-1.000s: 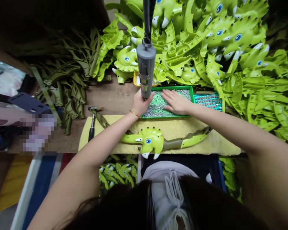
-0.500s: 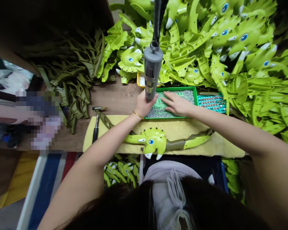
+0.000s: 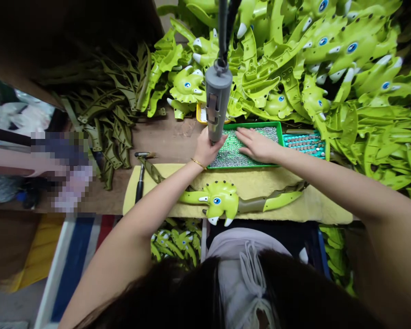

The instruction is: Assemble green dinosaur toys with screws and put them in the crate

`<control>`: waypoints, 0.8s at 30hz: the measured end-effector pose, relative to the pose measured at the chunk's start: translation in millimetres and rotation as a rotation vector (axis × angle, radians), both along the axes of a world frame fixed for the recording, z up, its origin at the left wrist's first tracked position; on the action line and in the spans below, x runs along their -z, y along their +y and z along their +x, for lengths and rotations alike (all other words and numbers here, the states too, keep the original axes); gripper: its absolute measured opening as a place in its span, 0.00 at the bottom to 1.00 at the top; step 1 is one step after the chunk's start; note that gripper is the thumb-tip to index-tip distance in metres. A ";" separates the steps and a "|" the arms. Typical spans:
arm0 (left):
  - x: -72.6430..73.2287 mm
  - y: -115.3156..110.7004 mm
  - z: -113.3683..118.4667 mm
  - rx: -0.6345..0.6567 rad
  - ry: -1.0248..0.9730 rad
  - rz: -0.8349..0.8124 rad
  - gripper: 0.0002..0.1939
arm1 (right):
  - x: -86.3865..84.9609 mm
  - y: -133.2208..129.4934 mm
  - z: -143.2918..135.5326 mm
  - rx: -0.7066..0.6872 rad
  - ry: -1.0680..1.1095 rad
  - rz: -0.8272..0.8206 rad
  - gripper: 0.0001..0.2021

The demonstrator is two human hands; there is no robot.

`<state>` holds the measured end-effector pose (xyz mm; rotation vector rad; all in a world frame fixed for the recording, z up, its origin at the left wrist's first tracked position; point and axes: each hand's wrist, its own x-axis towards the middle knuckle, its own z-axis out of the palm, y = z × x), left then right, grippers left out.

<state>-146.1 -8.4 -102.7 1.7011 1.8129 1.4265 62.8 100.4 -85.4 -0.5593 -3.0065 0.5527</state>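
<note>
Left hand (image 3: 205, 150): curled, thumb extended right, at the lower end of your grey cylindrical tool (image 3: 219, 91) and the left end of the green tray (image 3: 260, 165). Contact partly hidden; cannot tell whether your fingers clench the tool or the tray wall. Tool body smooth, slightly tilted, on a dark cord.

Right hand (image 3: 256, 145): released, palm down, fingers spread over the small metal pieces (image 3: 231, 160) in the tray; nothing seen grasped. Pieces silvery, granular in texture; tray rectangular, green bottom visible between your hands.

Right of this hand: teal holder (image 3: 304, 143) with rows of metal-coloured pieces. Just beyond your left hand: yellow container (image 3: 199, 114), partly behind the tool.

Nearer you than both hands: horned lime-green plastic head (image 3: 224, 196), blue eye, white horn tips, joined to curved green and olive sections, on soft yellow cloth (image 3: 324, 205). Beyond your grips: heaped glossy green shells (image 3: 345, 123). Left of them: matte olive curved parts (image 3: 114, 130).
</note>
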 end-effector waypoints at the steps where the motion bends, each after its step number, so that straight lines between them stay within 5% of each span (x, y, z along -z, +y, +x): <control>1: 0.2 0.0 -0.2 -0.011 -0.005 0.002 0.22 | 2.2 -6.0 -15.9 -0.046 0.028 -0.029 0.33; 6: 1.9 -1.7 -0.7 -0.078 0.001 -0.034 0.27 | 6.7 -37.5 -74.8 -0.206 0.206 -0.202 0.19; 11: 2.8 -1.6 -0.7 -0.028 -0.001 -0.036 0.23 | -3.5 -23.8 -14.4 -0.204 0.109 -0.110 0.18; 15: 4.2 -0.7 -1.2 -0.026 -0.023 -0.011 0.23 | -5.5 -6.6 26.4 -0.036 0.039 0.049 0.24; 20: 0.6 -1.4 -0.6 -0.012 -0.006 0.000 0.28 | 7.9 -13.4 -33.8 -0.059 0.083 0.031 0.32; 24: -1.5 -1.4 -0.8 -0.032 0.022 0.013 0.30 | 11.0 -21.3 -86.0 -0.042 0.182 -0.038 0.23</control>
